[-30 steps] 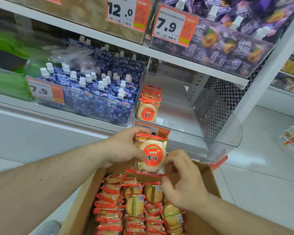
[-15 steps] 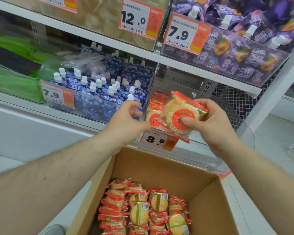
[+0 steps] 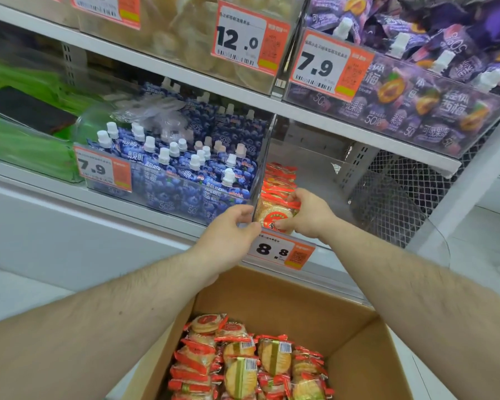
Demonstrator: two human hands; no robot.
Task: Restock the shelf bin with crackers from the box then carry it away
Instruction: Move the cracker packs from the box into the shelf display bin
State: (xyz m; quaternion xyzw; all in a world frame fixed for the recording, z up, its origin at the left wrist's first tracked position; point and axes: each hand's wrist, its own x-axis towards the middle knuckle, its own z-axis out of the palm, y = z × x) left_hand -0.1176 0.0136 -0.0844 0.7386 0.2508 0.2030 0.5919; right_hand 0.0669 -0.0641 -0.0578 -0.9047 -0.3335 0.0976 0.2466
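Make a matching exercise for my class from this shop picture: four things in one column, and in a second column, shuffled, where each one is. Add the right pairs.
Column one
1. cracker packet
2. cardboard box
3. blueberry pouches
4. 8.8 price tag

Column two
A. in the clear bin left of the cracker bin
B. on the front edge of the cracker bin
C. held by the right hand at the front of the cracker row
D. below the shelf, open, with cracker packets inside

Pairs: 1-C, 2-D, 3-A, 4-B
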